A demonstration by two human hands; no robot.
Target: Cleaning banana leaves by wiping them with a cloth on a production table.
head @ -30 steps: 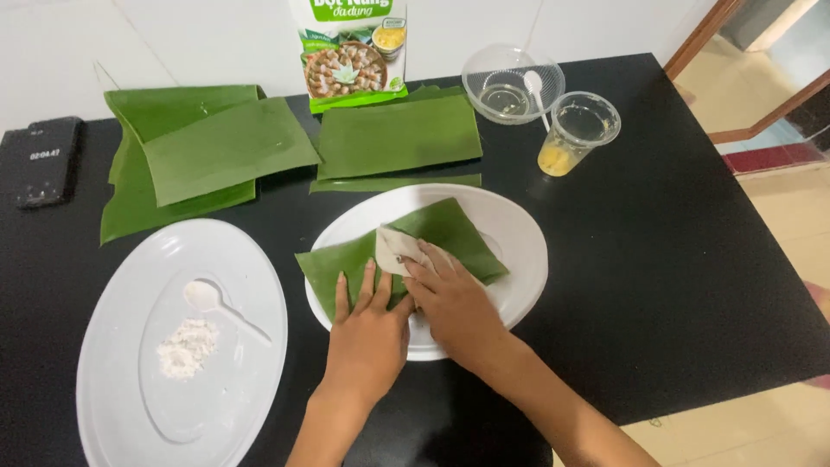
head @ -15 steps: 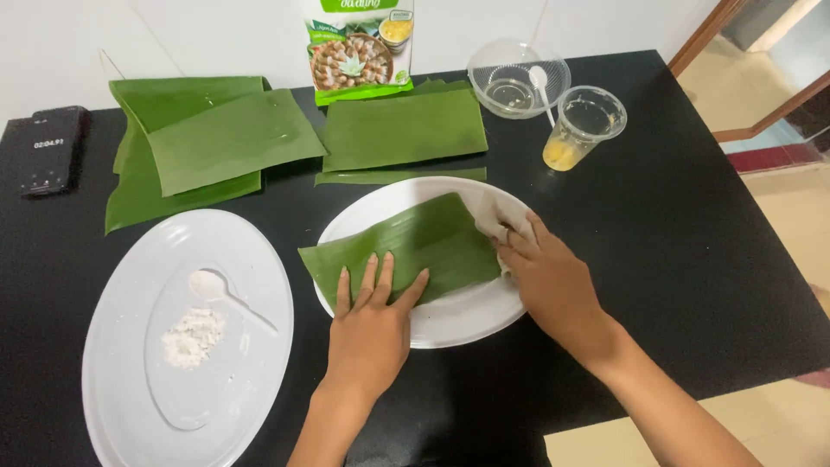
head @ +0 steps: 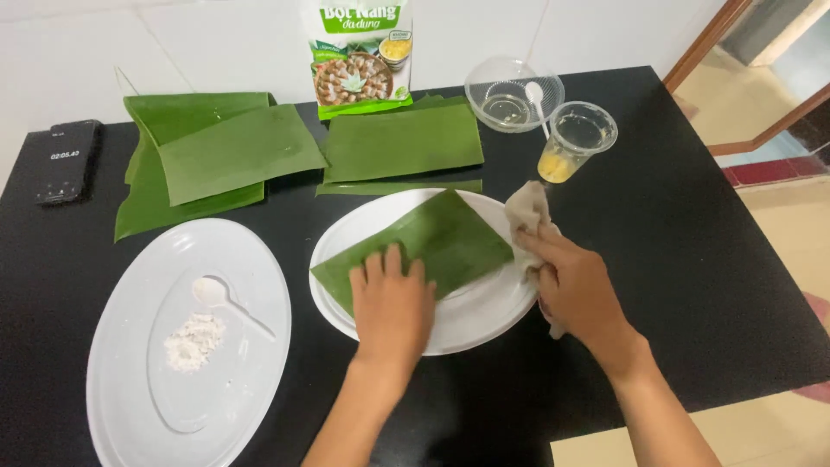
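Note:
A green banana leaf piece (head: 432,242) lies across a round white plate (head: 484,316) in the middle of the black table. My left hand (head: 393,303) presses flat on the near end of this leaf, fingers spread. My right hand (head: 575,290) is at the plate's right rim and is closed on a crumpled beige cloth (head: 527,216), which sticks up above my fingers, just off the leaf's right corner.
A large oval white plate (head: 121,363) with a white plastic spoon (head: 220,298) and white flour (head: 194,337) sits at left. Stacked banana leaves (head: 216,156), (head: 402,143), a food packet (head: 361,56), a clear bowl (head: 510,95), a plastic cup (head: 575,143) and a phone (head: 67,160) line the back.
My right hand has moved the cloth from the leaf's middle out to the right, past the leaf's corner to the plate's rim. My left hand stayed pressed on the leaf.

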